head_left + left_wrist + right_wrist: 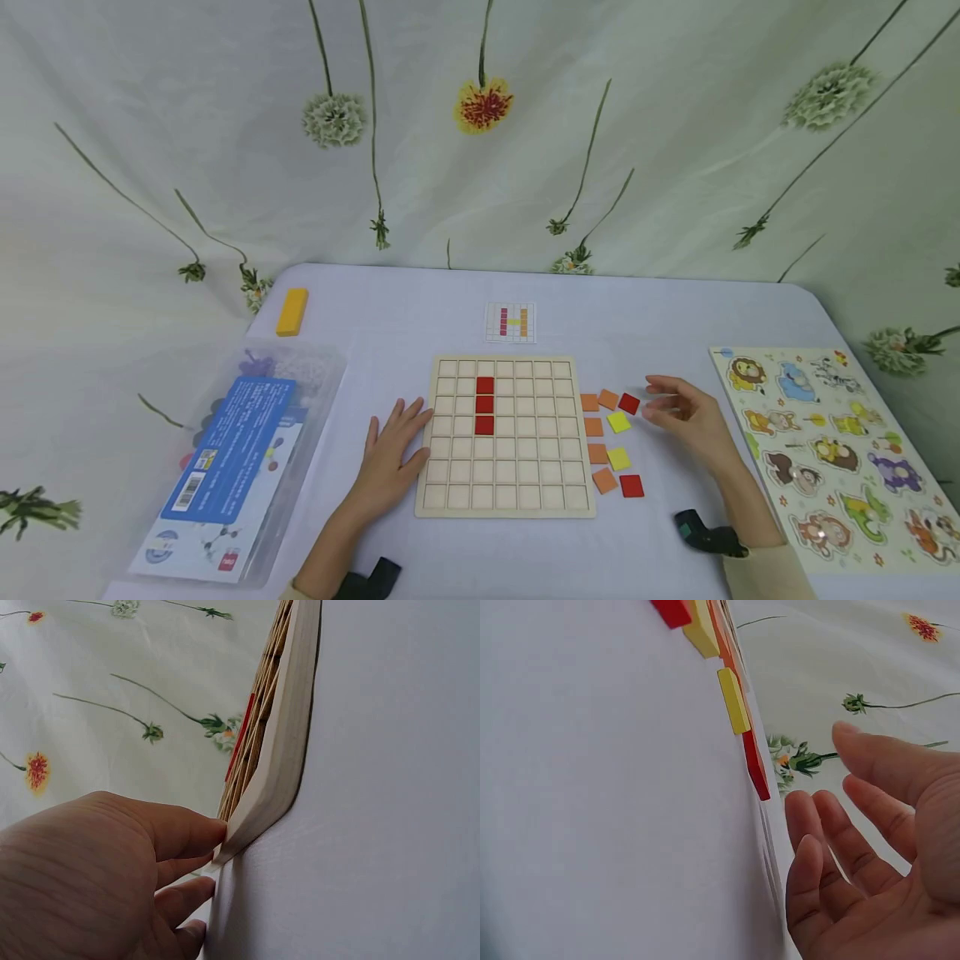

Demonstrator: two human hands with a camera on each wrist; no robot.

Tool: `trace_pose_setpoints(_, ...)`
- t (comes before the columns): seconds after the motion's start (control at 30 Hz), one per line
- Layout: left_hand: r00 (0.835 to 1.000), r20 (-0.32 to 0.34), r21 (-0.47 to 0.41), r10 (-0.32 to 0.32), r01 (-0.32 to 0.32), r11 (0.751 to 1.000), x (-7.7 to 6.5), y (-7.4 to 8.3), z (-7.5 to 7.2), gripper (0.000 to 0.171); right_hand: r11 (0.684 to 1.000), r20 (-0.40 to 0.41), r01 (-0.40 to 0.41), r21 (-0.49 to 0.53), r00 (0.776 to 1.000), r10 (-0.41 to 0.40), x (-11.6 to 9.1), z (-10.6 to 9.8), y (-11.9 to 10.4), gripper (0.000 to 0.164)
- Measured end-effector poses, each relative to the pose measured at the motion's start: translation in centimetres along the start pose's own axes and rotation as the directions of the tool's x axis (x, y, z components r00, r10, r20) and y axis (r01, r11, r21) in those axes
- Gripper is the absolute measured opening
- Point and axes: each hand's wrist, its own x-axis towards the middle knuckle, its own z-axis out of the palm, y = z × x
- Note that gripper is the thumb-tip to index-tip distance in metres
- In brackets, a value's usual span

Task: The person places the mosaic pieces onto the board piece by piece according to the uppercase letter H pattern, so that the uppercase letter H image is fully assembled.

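A wooden grid board (pixel 528 451) lies at the middle of the table, three red tiles (pixel 485 405) in a column in its upper part. My left hand (pixel 390 460) rests at the board's left edge with fingers extended; in the left wrist view its thumb (pixel 191 831) touches the frame's corner. Right of the board, several orange tiles (pixel 597 453), two yellow tiles (pixel 618 422) and two red tiles (pixel 632 486) lie loose. Beside the upper loose red tile (pixel 629 403) hovers my right hand (pixel 693 421), fingers loosely bent and apart, holding nothing.
A small pattern card (pixel 512 322) with a coloured H lies behind the board. On the left are a clear plastic case (pixel 318 392) with a blue-and-white label and a yellow block (pixel 292 312). An animal puzzle board (pixel 817 425) occupies the right side.
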Motion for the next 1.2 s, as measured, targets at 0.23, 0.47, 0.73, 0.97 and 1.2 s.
trace_pose_setpoints(0.23, 0.999, -0.025, 0.006, 0.036, -0.035, 0.999, -0.1, 0.0, 0.1, 0.052, 0.999, 0.005, 0.006, -0.033, 1.0, -0.006, 0.1, 0.4, 1.0, 0.046)
trace_pose_setpoints(0.47, 0.999, -0.022, 0.002, 0.025, -0.025, 1.0, -0.1, -0.2, 0.2, 0.052, 0.999, 0.013, -0.002, -0.05, 1.0, 0.003, 0.2, 0.4, 0.9, 0.046)
trace_pose_setpoints(0.73, 1.0, -0.014, 0.005, 0.02, -0.02, 1.0, -0.1, -0.2, 0.1, 0.052, 0.987, -0.007, -0.017, -0.158, 1.0, 0.016, 0.2, 0.9, 1.0, 0.046)
trace_pose_setpoints(0.97, 1.0, -0.006, 0.008, 0.018, -0.018, 1.0, -0.1, 0.0, 0.0, 0.052, 0.97, -0.031, 0.015, -0.242, 0.999, -0.023, 0.2, 1.5, 0.9, 0.041)
trace_pose_setpoints(1.2, 1.0, 0.0, 0.012, 0.014, -0.014, 1.0, 0.0, 0.1, 0.0, 0.052, 0.959, -0.027, 0.027, -0.282, 0.999, -0.036, 0.2, 1.7, 0.7, 0.035)
